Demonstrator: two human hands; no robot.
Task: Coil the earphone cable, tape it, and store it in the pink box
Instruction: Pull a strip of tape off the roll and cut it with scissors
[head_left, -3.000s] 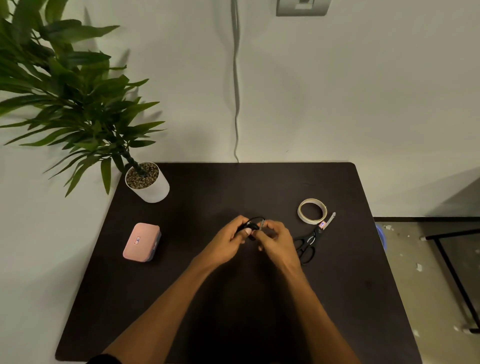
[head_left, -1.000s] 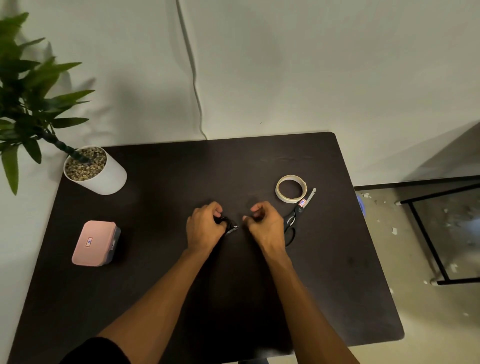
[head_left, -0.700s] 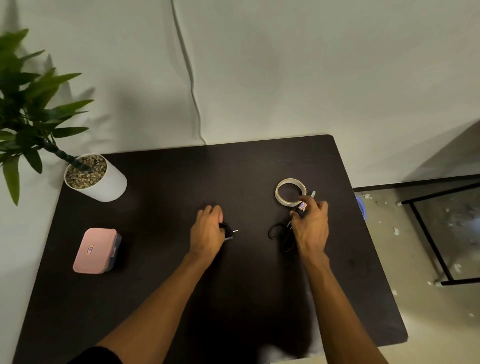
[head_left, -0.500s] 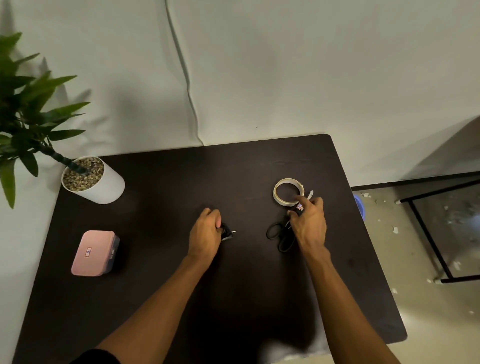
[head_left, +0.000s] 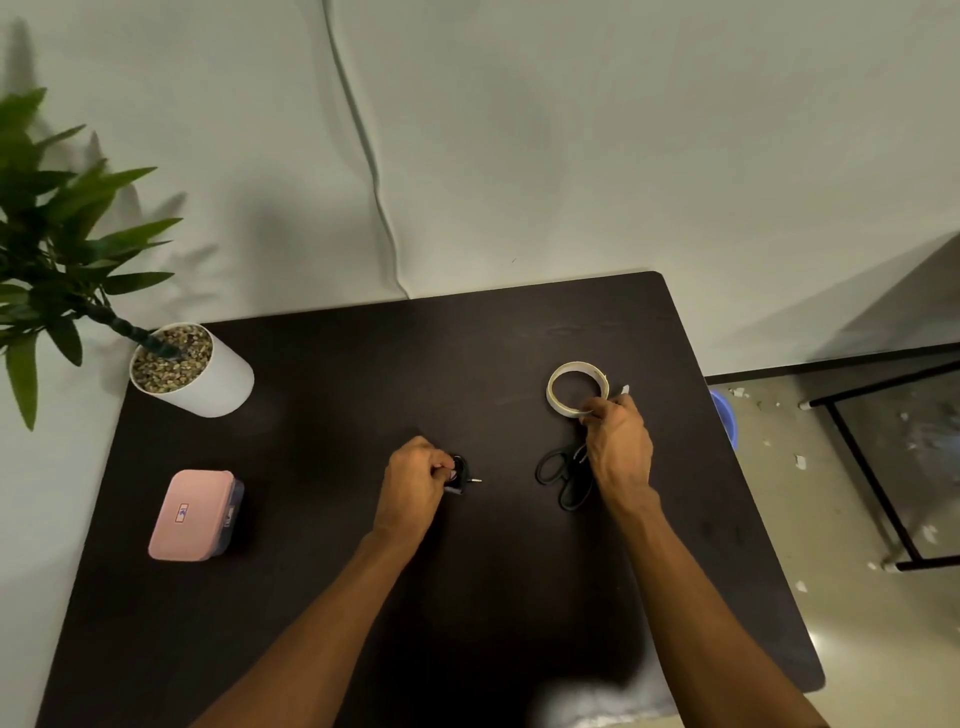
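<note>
Our left grip (head_left: 415, 480) clamps the coiled earphone cable (head_left: 458, 472) low over the surface (head_left: 363, 395), with the plug poking out to its right. Our right grip (head_left: 618, 444) pinches the near rim of the tape roll (head_left: 575, 367), with the scissors (head_left: 571, 465) partly under it. Coiling looks done; taping and storing remain. The pink box (head_left: 189, 514), lid on, sits well left of both grips, with a potted plant (head_left: 208, 382) beyond it. Nothing seems to block the way.

One dark table (head_left: 363, 389). On it: one pink box (head_left: 192, 514) at nine o'clock, one potted plant (head_left: 208, 384) at ten, one tape roll (head_left: 576, 366) at two, one pair of scissors (head_left: 570, 470) at three, and one coiled earphone cable (head_left: 460, 475) at centre. Two hands — left hand (head_left: 413, 483), right hand (head_left: 618, 447).
</note>
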